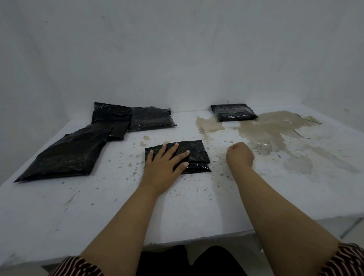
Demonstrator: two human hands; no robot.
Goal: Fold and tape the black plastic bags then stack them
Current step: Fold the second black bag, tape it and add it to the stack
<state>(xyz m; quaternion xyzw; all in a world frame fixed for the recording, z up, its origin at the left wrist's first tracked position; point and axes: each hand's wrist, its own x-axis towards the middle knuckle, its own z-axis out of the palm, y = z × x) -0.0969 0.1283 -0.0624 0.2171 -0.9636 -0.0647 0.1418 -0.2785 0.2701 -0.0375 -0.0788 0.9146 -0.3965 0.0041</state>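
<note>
a person's left hand point(166, 163) lies flat, fingers spread, pressing a folded bag point(194, 155) at the middle of the white table point(174, 210). the right hand point(240, 154) is curled into a fist just beside it, apart from the bag; whether it holds tape cannot be told. unfolded bags point(73, 152) wait at the left, a finished stack point(233, 111) sits at the far right. the glossy plastic looks light, soft and slippery, likely to spring open unless pinned on the fold's loose edge.
</note>
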